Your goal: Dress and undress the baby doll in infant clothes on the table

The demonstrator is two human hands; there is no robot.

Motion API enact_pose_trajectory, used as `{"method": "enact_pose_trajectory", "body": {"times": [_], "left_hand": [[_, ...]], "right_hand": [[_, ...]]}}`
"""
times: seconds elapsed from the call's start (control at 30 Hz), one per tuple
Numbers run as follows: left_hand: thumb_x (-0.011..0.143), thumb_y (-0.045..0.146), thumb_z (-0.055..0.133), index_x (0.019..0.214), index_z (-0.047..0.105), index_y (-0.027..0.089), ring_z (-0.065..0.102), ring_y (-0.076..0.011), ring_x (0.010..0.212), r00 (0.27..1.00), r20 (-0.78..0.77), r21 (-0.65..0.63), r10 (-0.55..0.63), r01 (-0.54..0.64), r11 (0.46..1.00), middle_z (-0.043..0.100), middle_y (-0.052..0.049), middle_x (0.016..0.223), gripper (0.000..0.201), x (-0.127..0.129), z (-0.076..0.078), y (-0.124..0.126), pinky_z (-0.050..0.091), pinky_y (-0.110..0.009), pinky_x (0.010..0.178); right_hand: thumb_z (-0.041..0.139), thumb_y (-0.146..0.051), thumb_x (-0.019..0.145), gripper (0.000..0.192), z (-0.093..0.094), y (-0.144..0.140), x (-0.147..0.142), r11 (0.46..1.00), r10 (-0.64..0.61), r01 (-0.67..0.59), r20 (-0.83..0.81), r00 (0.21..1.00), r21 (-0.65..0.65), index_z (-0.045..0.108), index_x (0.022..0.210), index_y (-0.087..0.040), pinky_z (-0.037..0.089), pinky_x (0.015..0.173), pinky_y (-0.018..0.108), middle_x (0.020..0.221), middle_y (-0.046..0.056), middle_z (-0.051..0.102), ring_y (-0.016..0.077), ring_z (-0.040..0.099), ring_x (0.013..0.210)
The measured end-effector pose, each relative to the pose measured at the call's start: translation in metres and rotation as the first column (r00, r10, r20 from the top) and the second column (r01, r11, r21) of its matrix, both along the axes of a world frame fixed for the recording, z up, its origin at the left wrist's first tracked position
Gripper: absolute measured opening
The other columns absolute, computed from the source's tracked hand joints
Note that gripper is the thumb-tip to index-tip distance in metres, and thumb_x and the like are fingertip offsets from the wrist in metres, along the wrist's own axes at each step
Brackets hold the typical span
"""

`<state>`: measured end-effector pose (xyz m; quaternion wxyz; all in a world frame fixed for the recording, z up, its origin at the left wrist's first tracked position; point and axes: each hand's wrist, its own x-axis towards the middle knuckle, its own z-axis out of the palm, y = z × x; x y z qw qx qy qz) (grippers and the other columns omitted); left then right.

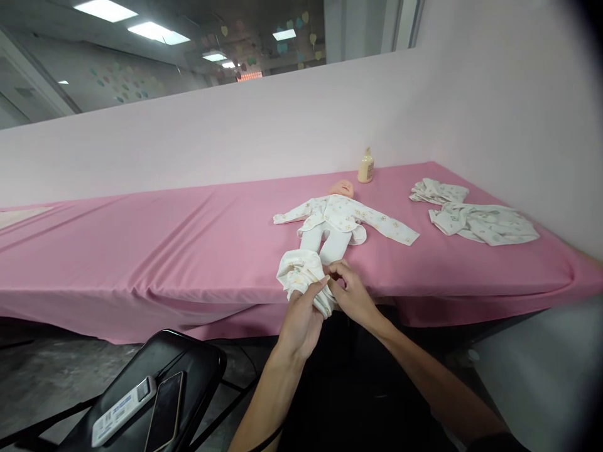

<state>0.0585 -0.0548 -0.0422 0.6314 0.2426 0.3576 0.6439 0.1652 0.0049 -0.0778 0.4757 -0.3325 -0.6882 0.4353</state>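
Observation:
A baby doll lies on its back near the table's front edge, its head [343, 188] away from me. It wears a white printed baby shirt [336, 212] with the sleeves spread out, and its white legs [335, 243] point toward me. Bunched at the feet is a white printed baby garment [300, 269], probably pants. My left hand [304, 317] grips its gathered cloth from below. On the right side of the bundle, my right hand [349, 292] pinches at the cloth close to the left fingertips. The doll's feet are hidden.
Folded printed baby clothes [485, 223] lie on the right of the pink-covered table [188, 245]. A lotion bottle [366, 167] stands behind the doll by the wall. At lower left, a black chair [198, 358] holds a phone [164, 411] and a white device [123, 411].

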Motion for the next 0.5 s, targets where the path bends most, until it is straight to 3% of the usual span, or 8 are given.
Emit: {"method": "enact_pose_trajectory", "body": {"times": [0.13, 0.23, 0.3, 0.4, 0.5], "left_hand": [[0.084, 0.023, 0.066, 0.123, 0.059, 0.020, 0.060, -0.0175, 0.107, 0.999, -0.020, 0.030, -0.035, 0.036, 0.999, 0.065, -0.006, 0.112, 0.039, -0.001, -0.001, 0.000, 0.049, -0.029, 0.089], [0.085, 0.024, 0.065, 0.122, 0.060, 0.020, 0.061, -0.0175, 0.107, 0.996, -0.026, 0.049, -0.087, 0.088, 0.995, 0.066, -0.006, 0.111, 0.037, -0.002, -0.001, 0.000, 0.049, -0.029, 0.090], [0.086, 0.026, 0.065, 0.120, 0.062, 0.020, 0.062, -0.0172, 0.105, 0.990, -0.038, 0.026, -0.133, 0.134, 0.991, 0.066, -0.006, 0.110, 0.035, -0.003, -0.001, 0.001, 0.049, -0.028, 0.089], [0.085, 0.030, 0.067, 0.115, 0.064, 0.019, 0.064, -0.0173, 0.100, 0.984, -0.070, -0.038, -0.167, 0.164, 0.986, 0.067, -0.007, 0.106, 0.033, -0.004, -0.001, 0.004, 0.051, -0.027, 0.085], [0.083, 0.033, 0.068, 0.113, 0.065, 0.018, 0.064, -0.0176, 0.100, 0.983, -0.093, -0.065, -0.157, 0.152, 0.986, 0.068, -0.007, 0.106, 0.033, -0.004, 0.000, 0.006, 0.051, -0.027, 0.085]], "right_hand": [[0.050, -0.032, 0.090, 0.015, 0.008, 0.003, 0.009, 0.953, 0.224, -0.238, -0.091, 0.970, -0.189, 0.061, 0.086, -0.021, 0.044, 0.080, 0.029, 0.097, 0.002, 0.050, 0.0160, 0.052, 0.091], [0.060, -0.032, 0.085, 0.012, 0.014, 0.004, 0.017, 0.912, 0.339, -0.344, -0.063, 0.939, -0.225, 0.061, 0.090, -0.022, 0.044, 0.085, 0.031, 0.100, 0.001, 0.050, 0.0162, 0.052, 0.093], [0.068, -0.031, 0.077, 0.026, 0.016, 0.004, 0.020, 0.892, 0.393, -0.387, -0.024, 0.919, -0.235, 0.059, 0.100, -0.022, 0.045, 0.089, 0.032, 0.108, 0.002, 0.050, 0.0178, 0.052, 0.100], [0.074, -0.027, 0.070, 0.049, 0.017, 0.002, 0.019, 0.903, 0.380, -0.361, 0.043, 0.924, -0.233, 0.053, 0.113, -0.022, 0.046, 0.091, 0.034, 0.116, 0.003, 0.047, 0.0201, 0.051, 0.109], [0.066, -0.024, 0.073, 0.033, 0.016, -0.004, 0.011, 0.964, 0.246, -0.225, 0.150, 0.958, -0.145, 0.054, 0.103, -0.020, 0.047, 0.086, 0.033, 0.111, 0.003, 0.049, 0.0191, 0.053, 0.103]]}}
